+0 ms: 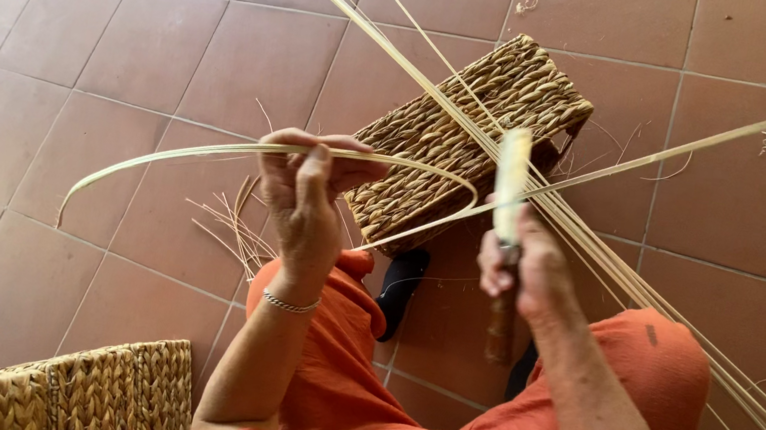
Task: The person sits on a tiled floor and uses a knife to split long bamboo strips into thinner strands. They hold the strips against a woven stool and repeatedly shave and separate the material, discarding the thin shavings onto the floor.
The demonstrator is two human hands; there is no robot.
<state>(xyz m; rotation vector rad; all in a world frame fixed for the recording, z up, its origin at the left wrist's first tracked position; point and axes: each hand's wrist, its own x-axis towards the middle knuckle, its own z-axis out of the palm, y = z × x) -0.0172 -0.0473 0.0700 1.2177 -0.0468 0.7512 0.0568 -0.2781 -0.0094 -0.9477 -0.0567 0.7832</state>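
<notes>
Floor of square terracotta-red tiles (74,48), with pale grout lines, filling the whole view beneath me. My loose orange cloth trousers (342,421), covering both knees at the bottom edge. Long bundle of pale straw-coloured cane strips (653,306), running slantwise from the upper left, over the basket, down to the lower right corner; a single strip (718,139) crosses it toward the upper right. Rectangular woven basket of tan braided fibre (456,135), lying tilted on the floor ahead of my knees, under the bundle. Corner of a second woven basket of the same tan braid (73,391), at the lower left edge. One flat pale cane strip (241,151), bent in a long arc from the left of the floor, through my left hand, looping round to the blade. My left hand (310,194), fingers closed and pinching that arched strip at its top. My right hand (527,267), clenched about the handle of a pale-bladed knife (510,184), blade pointing away from me and meeting the strip. Heap of thin cane shavings (235,223) on the floor beside my left hand. Thin silver chain bracelet (289,304) on my left wrist.
</notes>
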